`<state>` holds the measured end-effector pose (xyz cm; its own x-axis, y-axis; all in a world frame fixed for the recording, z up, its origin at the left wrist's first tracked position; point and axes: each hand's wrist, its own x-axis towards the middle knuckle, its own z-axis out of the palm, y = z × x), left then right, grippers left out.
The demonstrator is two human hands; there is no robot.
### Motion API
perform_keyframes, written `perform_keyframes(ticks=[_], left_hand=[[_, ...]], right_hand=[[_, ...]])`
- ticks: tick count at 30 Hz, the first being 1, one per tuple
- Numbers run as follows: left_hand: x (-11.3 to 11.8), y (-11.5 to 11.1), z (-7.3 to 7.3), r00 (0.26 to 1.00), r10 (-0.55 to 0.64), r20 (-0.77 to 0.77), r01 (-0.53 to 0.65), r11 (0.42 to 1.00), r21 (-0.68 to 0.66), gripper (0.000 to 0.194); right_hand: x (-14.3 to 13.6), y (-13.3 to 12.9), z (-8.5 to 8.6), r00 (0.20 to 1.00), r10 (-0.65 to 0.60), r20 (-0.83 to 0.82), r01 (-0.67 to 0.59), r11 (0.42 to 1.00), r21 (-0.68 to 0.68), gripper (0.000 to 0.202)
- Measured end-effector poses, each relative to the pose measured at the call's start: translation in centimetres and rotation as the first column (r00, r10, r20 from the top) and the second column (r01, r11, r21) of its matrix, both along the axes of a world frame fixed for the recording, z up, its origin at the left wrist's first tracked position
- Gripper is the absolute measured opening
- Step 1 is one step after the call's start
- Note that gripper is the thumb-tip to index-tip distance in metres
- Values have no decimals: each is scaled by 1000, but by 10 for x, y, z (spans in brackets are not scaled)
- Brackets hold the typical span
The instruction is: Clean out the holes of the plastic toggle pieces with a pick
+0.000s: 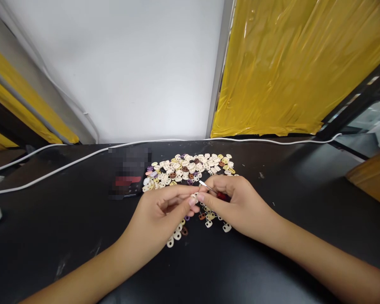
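Observation:
Between the thumb and fingers of my left hand (160, 213) is a small cream plastic piece with holes (194, 196). My right hand (240, 200) is closed around a small tool that looks like a flat-tipped screwdriver (222, 196), with a red handle and a bright metal blade. Its blade points up and left, above the held piece, and my right thumb and fingertips press against the piece too. Behind both hands spreads a pile of similar two-holed pieces (190, 166), mostly cream, with some yellow, brown and purple. My fingers partly cover the held piece.
A dark phone (131, 173), partly pixelated, lies left of the pile on the black table (82, 236). More pieces (176, 235) lie below my left hand, and others with stems (209, 223) beside my right. A white cable (98, 153) crosses the back; a cardboard box (372, 177) stands right.

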<state>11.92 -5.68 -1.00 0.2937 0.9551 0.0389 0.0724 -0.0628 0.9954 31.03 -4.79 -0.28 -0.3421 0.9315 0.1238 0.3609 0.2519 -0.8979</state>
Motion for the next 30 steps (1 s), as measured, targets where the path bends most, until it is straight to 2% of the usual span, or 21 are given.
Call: perform_keyframes(ticks=[4,10,14,16,18,20,23,27,30], left_hand=[[2,-1,4,999,2,-33,-3,1000,-12,15],[1,-1,9,999,45,3,-44,997,-60,8],[0,3,10,989,144,25,-141,984,-113,10],[-2,7,10,983,180,37,-175,977,-120,12],[-6,11,10,986,164,13,-162,983,-88,14],[-10,15,10,991,119,-64,-121,993,-19,14],[-19,19,10,959,79,-272,-43,990,136,12],[-28,22,12,816,15,-578,135,967,215,18],[-30,21,14,727,21,-686,219,940,261,17]], right_hand=[[1,0,1,997,31,-69,-39,992,-120,17],[-3,-2,2,990,23,-137,-47,984,-175,18],[-3,0,3,983,-41,-180,10,986,-168,21],[0,3,4,987,-56,-153,28,984,-176,22],[6,8,5,995,-53,-86,34,977,-210,22],[13,14,6,999,-39,-22,33,969,-246,21],[24,21,6,998,15,64,5,952,-306,19],[31,24,7,978,73,195,-1,940,-343,15],[27,21,9,975,73,210,-2,948,-318,16]])
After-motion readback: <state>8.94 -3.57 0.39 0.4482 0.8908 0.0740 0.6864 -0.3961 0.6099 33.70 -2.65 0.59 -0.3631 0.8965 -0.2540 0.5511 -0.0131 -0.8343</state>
